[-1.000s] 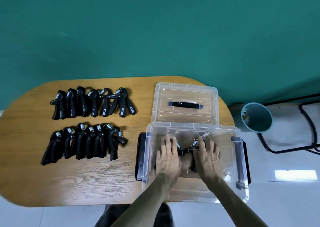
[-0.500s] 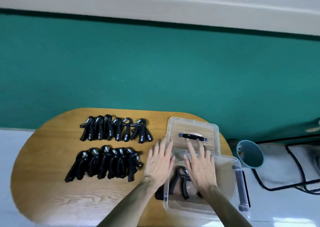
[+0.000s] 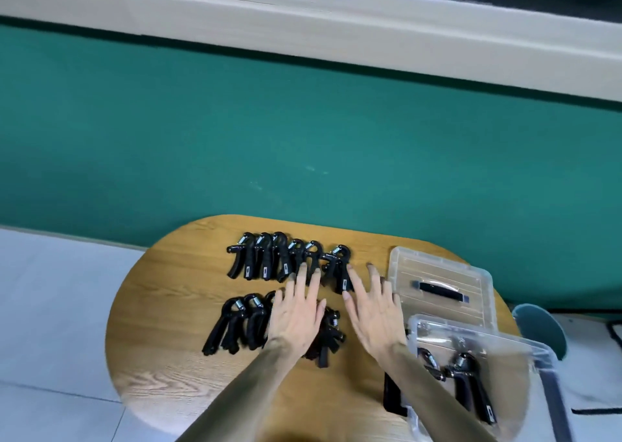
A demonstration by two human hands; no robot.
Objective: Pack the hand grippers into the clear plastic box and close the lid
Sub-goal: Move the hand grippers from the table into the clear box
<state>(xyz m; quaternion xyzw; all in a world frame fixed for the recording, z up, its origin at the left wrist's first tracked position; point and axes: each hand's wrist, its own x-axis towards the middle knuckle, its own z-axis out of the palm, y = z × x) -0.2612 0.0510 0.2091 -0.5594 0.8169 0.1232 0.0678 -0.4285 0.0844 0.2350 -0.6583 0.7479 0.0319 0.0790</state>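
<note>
Two rows of black hand grippers lie on the wooden table: a far row (image 3: 269, 256) and a near row (image 3: 235, 323). My left hand (image 3: 296, 310) hovers flat over the near row, its fingertips reaching the far row, and holds nothing. My right hand (image 3: 373, 307) is spread just right of the rows, also holding nothing. The clear plastic box (image 3: 535, 350) stands at the right with two hand grippers (image 3: 468, 381) inside. Its lid (image 3: 441, 280), with a black handle, lies flat behind the box.
The oval wooden table (image 3: 161, 323) stands against a green wall. A teal bin (image 3: 542, 327) sits on the floor to the right, near black cables (image 3: 595, 409). The box overhangs the table's right end.
Both hands have left the box and moved left and away from me, to the rows of grippers. The camera has tilted up and swung left.
</note>
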